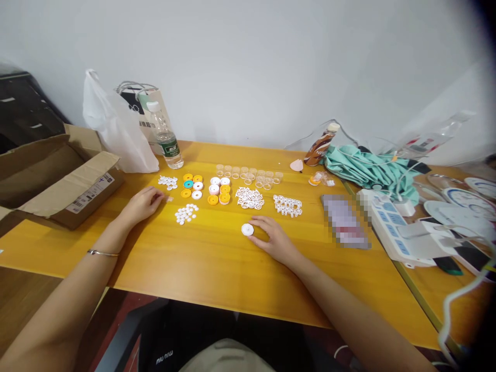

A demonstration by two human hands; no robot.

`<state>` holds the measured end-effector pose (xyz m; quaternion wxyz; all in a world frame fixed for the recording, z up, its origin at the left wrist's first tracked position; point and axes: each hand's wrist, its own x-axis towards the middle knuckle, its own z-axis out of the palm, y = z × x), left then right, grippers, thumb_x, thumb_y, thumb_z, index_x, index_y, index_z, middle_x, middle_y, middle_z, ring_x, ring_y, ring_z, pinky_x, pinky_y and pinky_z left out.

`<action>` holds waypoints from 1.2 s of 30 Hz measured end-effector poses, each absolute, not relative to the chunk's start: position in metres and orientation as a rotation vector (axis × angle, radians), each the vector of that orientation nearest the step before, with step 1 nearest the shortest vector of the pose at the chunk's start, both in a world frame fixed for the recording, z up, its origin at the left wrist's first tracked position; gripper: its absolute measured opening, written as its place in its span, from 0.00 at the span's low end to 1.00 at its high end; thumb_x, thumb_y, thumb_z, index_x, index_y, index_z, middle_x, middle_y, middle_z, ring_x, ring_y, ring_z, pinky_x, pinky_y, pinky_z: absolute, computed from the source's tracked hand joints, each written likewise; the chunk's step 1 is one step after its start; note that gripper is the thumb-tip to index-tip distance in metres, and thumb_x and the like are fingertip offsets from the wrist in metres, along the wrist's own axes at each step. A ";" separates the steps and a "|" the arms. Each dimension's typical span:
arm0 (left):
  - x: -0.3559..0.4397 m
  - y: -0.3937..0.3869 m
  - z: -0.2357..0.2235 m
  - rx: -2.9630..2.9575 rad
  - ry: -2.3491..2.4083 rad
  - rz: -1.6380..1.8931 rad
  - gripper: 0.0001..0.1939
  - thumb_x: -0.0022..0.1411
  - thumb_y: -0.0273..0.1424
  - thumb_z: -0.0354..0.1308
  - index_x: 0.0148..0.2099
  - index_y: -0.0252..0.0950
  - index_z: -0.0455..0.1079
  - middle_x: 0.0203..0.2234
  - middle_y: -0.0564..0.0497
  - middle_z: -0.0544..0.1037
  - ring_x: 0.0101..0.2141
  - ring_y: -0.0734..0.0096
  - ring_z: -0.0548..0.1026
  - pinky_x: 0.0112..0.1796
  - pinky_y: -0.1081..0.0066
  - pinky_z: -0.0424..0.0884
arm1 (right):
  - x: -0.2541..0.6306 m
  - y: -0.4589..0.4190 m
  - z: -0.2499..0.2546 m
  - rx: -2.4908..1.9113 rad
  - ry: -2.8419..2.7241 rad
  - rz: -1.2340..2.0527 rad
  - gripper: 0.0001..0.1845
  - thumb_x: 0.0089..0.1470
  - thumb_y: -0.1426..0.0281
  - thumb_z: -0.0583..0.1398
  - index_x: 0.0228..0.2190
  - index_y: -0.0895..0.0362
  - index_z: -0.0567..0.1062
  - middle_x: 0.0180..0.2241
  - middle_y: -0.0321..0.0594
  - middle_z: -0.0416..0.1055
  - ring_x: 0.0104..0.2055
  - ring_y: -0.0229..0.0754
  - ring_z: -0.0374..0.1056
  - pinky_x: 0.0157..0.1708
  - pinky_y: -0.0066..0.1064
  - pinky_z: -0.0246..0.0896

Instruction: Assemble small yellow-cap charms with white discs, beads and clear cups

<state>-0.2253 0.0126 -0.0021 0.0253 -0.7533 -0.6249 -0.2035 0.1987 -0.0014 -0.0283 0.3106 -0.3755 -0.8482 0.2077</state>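
Nearest, the bare front of the counter [217, 268] stretches below both hands. Here the right hand [273, 238] pinches a white disc [247, 230] between thumb and fingers, just over the wood or touching it; I cannot tell which. To the right of that hand lie a pixelated flat item [344, 221] and, farther out, a white power strip [391, 225].

The left hand [142, 204] rests with its fingers drawn together beside some tiny clear bits [169, 199]; whether it grips one, I cannot tell. Small white caps [186, 213] are scattered to its right, and a cardboard box [91, 194] stands on its left.

Just beyond the right hand are two groups of white lattice pieces [250, 198] [288, 205]. Between and past the hands sit orange, teal and white rings [197, 186] and a second cluster of ring stacks [214, 189], with more white pieces [168, 182] beyond the left fingertips.

Farther off, clear cups [253, 172] line up beyond the lattice pieces. A water bottle [169, 149] stands past the left hand, a brown bottle [321, 145] leans past the right.
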 end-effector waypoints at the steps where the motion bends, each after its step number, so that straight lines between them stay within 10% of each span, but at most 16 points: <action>1: -0.219 0.010 0.003 -2.293 -1.912 -0.710 0.12 0.61 0.37 0.47 0.35 0.35 0.67 0.31 0.47 0.72 0.33 0.65 0.71 0.37 0.70 0.66 | 0.199 -0.001 -0.028 -0.994 -2.244 0.545 0.16 0.51 0.65 0.60 0.43 0.52 0.71 0.47 0.45 0.69 0.50 0.47 0.66 0.50 0.44 0.62; 7: -0.125 -0.012 0.029 -2.376 -1.564 -1.190 0.05 0.62 0.31 0.50 0.36 0.37 0.65 0.31 0.49 0.72 0.33 0.69 0.70 0.37 0.69 0.67 | 0.199 0.000 -0.032 -0.991 -2.251 0.533 0.16 0.51 0.65 0.60 0.44 0.52 0.71 0.47 0.45 0.69 0.50 0.47 0.65 0.50 0.44 0.61; 15: -0.008 -0.005 -0.009 -2.943 -1.262 -0.929 0.07 0.64 0.28 0.47 0.38 0.35 0.66 0.32 0.47 0.72 0.34 0.67 0.70 0.37 0.67 0.67 | 0.197 0.002 -0.034 -0.998 -2.251 0.535 0.14 0.52 0.64 0.59 0.42 0.52 0.71 0.47 0.44 0.69 0.50 0.47 0.65 0.50 0.44 0.60; 36: -0.007 -0.002 -0.019 -2.944 -1.099 -0.907 0.09 0.65 0.30 0.49 0.41 0.36 0.71 0.35 0.49 0.78 0.36 0.69 0.74 0.37 0.68 0.66 | 0.197 0.003 -0.036 -0.992 -2.225 0.537 0.14 0.52 0.63 0.60 0.41 0.54 0.72 0.46 0.45 0.69 0.50 0.46 0.65 0.50 0.43 0.60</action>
